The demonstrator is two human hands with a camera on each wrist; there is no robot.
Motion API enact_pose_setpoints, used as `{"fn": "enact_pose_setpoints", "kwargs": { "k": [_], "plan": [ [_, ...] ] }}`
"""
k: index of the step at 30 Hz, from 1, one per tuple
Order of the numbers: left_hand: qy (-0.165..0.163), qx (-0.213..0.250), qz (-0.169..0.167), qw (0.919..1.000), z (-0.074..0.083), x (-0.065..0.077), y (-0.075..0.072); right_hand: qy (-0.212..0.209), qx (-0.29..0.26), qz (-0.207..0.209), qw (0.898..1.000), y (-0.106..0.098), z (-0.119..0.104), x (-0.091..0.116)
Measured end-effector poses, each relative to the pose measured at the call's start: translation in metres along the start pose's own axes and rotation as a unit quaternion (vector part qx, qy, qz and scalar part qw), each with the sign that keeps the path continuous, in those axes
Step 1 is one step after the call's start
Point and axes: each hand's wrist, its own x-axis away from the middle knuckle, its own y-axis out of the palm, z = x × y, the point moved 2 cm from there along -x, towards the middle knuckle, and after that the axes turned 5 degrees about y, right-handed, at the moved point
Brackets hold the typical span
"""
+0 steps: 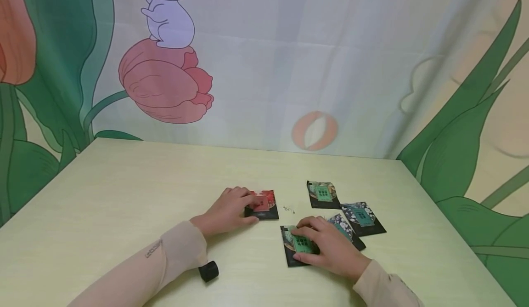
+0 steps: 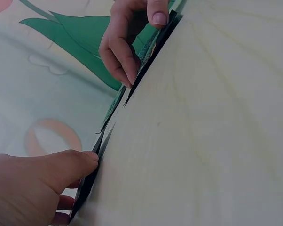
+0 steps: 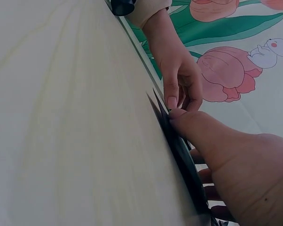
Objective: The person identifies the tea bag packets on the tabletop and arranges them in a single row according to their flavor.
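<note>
My left hand grips a red and black square packet lying on the table, fingers over its far left part and thumb at its near edge. The thumb rests against the packet's dark edge in the left wrist view. My right hand spans a green and black packet closer to me, holding it between thumb and fingers. In the right wrist view its thumb lies along the packet's dark side. Partly hidden behind the right hand is a blue floral packet.
Another green packet and a second blue floral packet lie farther back to the right. Small dark marks show between the hands on the pale table. A black cylinder sits by the left cuff. A printed curtain stands behind.
</note>
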Motion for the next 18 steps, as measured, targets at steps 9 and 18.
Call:
{"fn": "enact_pose_setpoints", "kwargs": {
  "k": [9, 18],
  "plan": [
    [0.001, 0.004, -0.003, 1.0000, -0.002, 0.011, -0.004, -0.003, 0.002, 0.003, 1.000, 0.001, 0.001, 0.000],
    [0.012, 0.007, 0.005, 0.9999, -0.005, 0.021, -0.007, -0.004, 0.001, 0.007, 1.000, 0.003, 0.002, 0.000]
  ]
}}
